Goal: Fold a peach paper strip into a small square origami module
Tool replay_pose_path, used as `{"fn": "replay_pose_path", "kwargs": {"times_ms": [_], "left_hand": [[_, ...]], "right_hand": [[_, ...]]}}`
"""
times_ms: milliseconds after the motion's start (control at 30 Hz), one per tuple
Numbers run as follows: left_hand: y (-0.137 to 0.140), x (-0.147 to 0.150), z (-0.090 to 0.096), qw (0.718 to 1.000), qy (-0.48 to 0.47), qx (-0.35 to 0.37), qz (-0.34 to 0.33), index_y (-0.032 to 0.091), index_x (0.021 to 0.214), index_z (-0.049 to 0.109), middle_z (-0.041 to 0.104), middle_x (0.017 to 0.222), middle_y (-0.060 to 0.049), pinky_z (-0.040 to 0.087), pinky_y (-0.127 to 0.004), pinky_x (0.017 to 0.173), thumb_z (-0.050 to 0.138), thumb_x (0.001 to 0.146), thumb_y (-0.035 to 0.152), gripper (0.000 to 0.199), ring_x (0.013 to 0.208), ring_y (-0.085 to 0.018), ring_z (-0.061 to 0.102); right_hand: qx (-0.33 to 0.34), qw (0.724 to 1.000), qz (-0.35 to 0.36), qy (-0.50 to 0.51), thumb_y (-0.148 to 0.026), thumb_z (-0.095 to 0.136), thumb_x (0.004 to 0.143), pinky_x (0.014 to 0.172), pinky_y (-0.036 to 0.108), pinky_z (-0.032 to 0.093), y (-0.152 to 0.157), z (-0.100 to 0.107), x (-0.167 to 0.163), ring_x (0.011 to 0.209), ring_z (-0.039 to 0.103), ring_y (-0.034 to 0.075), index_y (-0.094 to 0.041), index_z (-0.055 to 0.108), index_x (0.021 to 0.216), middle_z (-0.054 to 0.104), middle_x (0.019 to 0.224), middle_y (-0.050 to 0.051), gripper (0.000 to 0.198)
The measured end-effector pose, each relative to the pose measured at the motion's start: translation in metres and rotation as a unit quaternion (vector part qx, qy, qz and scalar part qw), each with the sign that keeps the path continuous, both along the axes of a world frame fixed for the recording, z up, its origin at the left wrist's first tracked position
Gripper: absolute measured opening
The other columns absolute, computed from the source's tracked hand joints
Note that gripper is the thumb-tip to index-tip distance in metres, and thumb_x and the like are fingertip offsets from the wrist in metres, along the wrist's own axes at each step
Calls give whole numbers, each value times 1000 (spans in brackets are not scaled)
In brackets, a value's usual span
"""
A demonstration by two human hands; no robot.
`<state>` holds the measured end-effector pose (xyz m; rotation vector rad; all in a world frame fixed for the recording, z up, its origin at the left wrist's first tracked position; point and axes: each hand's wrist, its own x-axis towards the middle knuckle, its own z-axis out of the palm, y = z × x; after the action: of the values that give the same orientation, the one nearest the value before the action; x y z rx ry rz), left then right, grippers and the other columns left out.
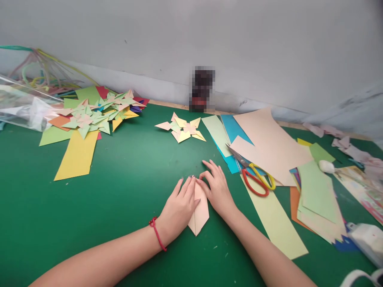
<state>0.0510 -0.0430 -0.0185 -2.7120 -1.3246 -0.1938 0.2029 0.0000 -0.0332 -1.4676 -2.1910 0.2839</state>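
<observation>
A piece of folded pale pink paper (201, 211) lies on the green table in front of me, with a centre crease and a pointed lower end. My left hand (178, 207) rests flat over its left side, fingers stretched forward and thumb across the paper. At the upper right edge, my right hand (218, 190) touches the paper with thumb and index fingertips; its other fingers are spread. The paper's top is partly hidden by the fingers. Beyond the hands sits a star-like origami piece (189, 128) in pink, yellow and green.
Right of my hands, scissors (254, 169) with red and yellow handles lie across coloured sheets. A large pink sheet (269, 147) and stacked green papers (318, 195) are there too. Several folded paper stars (86, 119) are piled at left, near a yellow strip (76, 155) and a clear plastic bag (26, 105).
</observation>
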Motion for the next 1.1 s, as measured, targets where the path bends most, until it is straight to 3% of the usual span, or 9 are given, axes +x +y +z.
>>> {"fn": "replay_pose_path", "kwargs": {"times_ms": [133,433,833,1100], "left_hand": [[2,0,-3,1000,22,3,-5,0,125,44,42,131,-19,35,-38,101,29,92,26,45,122,-27,40],[0,1,2,997,77,-22,-12,-2,129,37,34,136,-22,35,-40,99,31,91,29,50,125,-32,32],[0,0,0,997,74,-26,-14,-1,131,34,32,137,-21,34,-40,98,29,92,29,50,125,-32,32],[3,-1,1,997,61,-29,-24,0,128,39,35,136,-21,36,-40,96,33,91,29,48,123,-32,35]], "right_hand": [[-7,1000,-4,-9,-30,41,88,102,52,26,0,0,0,128,29,26,-20,52,79,45,130,9,17],[-22,1000,-1,-3,-31,41,88,104,51,23,0,0,0,128,30,24,-21,52,78,46,130,8,17],[-74,990,120,-29,-28,45,86,107,48,17,11,6,22,132,22,19,-24,52,93,37,138,3,10],[-74,989,126,-3,-28,47,85,106,49,19,11,4,25,131,25,20,-24,52,90,38,137,4,9]]}}
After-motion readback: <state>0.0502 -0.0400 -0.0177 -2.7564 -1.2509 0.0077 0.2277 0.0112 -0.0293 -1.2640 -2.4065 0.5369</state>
